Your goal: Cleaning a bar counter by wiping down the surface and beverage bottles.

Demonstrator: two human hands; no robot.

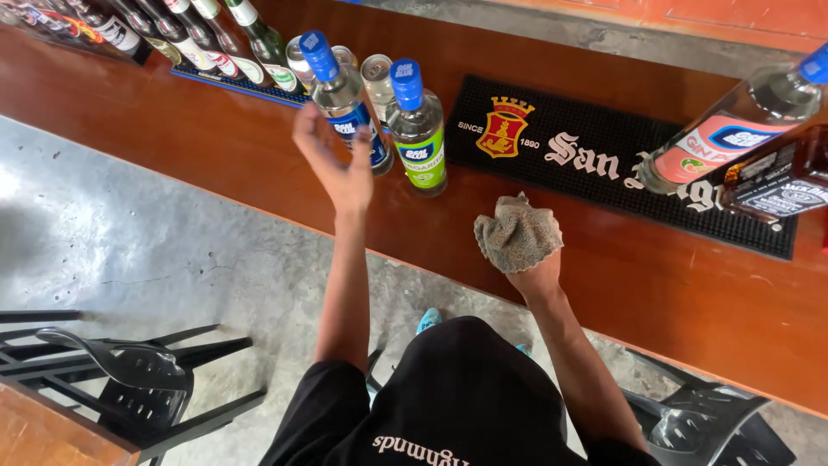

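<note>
**Left hand at the bottle, right hand on the cloth**

Your left hand (332, 160) is open, fingers spread, just beside a clear bottle (345, 99) with a blue cap. Wrap the body low before lifting, since a second bottle (420, 129) stands close to its right. Your right hand (530, 267) grips a grey cloth (517, 233) pressed on the wooden counter (198, 164), near a black bar mat (595, 164)

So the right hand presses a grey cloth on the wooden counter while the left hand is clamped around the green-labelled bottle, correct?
Not quite. In the head view the left hand is open and grips nothing; it hovers beside the blue-labelled bottle, not the green-labelled bottle. The right hand does press the grey cloth on the wooden counter.
</note>
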